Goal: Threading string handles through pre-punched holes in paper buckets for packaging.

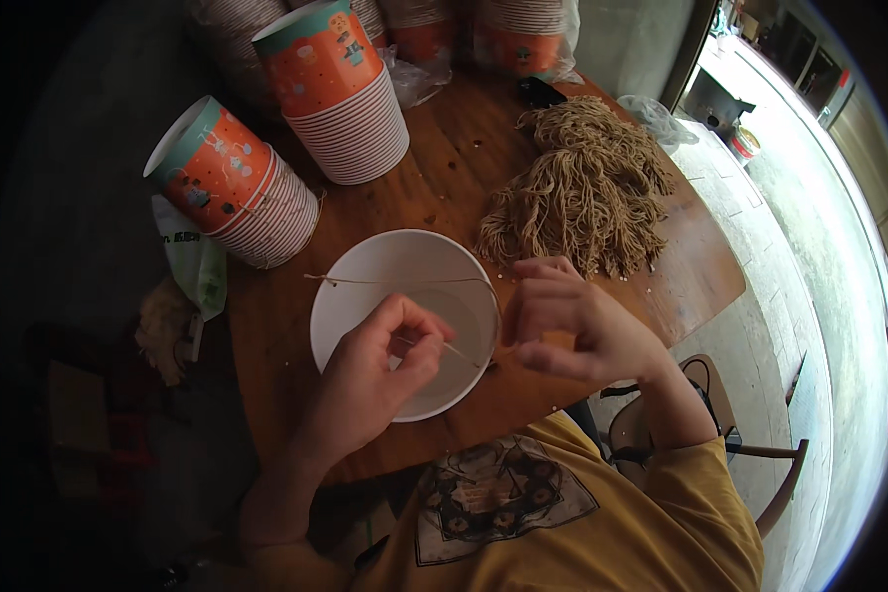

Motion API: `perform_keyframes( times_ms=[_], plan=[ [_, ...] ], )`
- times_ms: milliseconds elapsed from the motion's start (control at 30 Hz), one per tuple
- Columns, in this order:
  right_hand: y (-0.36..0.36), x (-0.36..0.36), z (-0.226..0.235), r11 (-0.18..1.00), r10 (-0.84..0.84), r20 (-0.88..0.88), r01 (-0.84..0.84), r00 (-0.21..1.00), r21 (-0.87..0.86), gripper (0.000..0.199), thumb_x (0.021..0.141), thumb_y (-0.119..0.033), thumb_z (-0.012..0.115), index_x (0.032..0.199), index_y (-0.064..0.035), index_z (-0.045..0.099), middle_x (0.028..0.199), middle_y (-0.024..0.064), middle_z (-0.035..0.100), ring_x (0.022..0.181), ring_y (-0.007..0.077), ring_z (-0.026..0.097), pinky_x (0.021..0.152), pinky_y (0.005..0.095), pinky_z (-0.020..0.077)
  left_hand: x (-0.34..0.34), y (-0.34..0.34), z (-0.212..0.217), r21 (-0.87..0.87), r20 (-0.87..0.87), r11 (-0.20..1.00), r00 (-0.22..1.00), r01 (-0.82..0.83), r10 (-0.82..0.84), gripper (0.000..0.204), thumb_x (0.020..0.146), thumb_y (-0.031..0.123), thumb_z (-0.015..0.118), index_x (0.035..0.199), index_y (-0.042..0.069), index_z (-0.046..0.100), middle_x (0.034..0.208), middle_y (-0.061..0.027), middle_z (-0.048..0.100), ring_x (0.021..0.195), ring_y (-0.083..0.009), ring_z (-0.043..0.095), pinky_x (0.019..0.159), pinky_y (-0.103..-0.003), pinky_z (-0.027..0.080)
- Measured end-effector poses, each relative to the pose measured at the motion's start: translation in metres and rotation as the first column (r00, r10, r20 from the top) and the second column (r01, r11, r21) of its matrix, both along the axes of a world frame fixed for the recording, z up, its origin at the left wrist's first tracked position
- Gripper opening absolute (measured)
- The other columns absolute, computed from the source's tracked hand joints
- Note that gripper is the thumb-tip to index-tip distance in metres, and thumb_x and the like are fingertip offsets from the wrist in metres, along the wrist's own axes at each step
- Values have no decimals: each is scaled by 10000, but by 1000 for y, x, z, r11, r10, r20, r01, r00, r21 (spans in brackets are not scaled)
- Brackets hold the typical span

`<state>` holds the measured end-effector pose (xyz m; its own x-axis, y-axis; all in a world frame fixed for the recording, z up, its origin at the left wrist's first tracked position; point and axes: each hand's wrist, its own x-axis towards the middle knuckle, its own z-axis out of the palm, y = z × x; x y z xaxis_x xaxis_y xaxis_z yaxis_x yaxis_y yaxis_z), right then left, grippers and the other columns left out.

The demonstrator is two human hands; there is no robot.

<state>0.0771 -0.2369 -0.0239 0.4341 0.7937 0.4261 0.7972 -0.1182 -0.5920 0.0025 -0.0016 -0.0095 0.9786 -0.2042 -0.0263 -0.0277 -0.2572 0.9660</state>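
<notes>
A white paper bucket (337, 340) stands mouth up on the wooden table, in front of me. Over its mouth, my left hand (380, 360) pinches a thin tan string (405, 282). One knotted end of the string lies past the bucket's left rim, and the strand runs across the opening to the right rim. A short piece also shows beyond my left fingertips. My right hand (572, 321) hovers just right of the bucket, slightly blurred. Its fingers are curled, with a gap between them and the thumb, and no held thing shows there.
A heap of tan strings (587, 187) lies at the right back of the table (444, 187). Two stacks of orange-and-teal paper buckets (340, 94) (232, 183) stand at the left back, bagged stacks (523, 39) behind. A wooden chair (784, 483) is at the right.
</notes>
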Motion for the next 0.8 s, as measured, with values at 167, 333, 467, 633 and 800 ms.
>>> perform_keyframes(
  times_ms=[167,333,467,633,800],
  plan=[
    [7,12,4,989,90,-326,-45,941,143,230,858,-236,633,711,-67,578,730,27,563,770,187,531,885,378,354,16,-16,5,-292,-209,956,976,-9,-54,50,921,79,506,944,38,489,916,-38,591,771,-75,532,705,-227,440],
    [26,26,8,981,141,-204,-110,969,158,212,832,-227,672,722,-68,583,718,34,525,728,198,489,759,337,346,24,-30,-6,-366,-197,930,975,25,-104,143,951,164,523,999,44,464,848,-29,555,714,-44,489,641,-191,417],
    [36,33,12,975,172,-89,-157,981,157,213,789,-233,713,737,-70,588,725,30,487,771,211,479,764,330,348,25,-30,-10,-414,-266,910,958,-16,-105,157,953,181,529,997,39,479,796,-8,524,687,-48,475,627,-195,415],
    [43,45,5,984,126,-51,-119,991,134,226,764,-237,731,746,-67,584,772,34,483,825,214,472,774,334,358,24,-25,-12,-437,-337,897,913,67,-232,147,949,177,531,947,30,538,811,-7,538,705,-56,494,656,-202,434],
    [42,45,-2,991,30,-213,0,977,137,198,798,-203,710,757,-61,579,815,20,497,857,192,466,778,323,382,26,-23,-7,-467,-401,883,877,53,-264,154,943,153,527,1005,23,579,849,-2,558,754,-57,512,713,-201,445]
  ],
)
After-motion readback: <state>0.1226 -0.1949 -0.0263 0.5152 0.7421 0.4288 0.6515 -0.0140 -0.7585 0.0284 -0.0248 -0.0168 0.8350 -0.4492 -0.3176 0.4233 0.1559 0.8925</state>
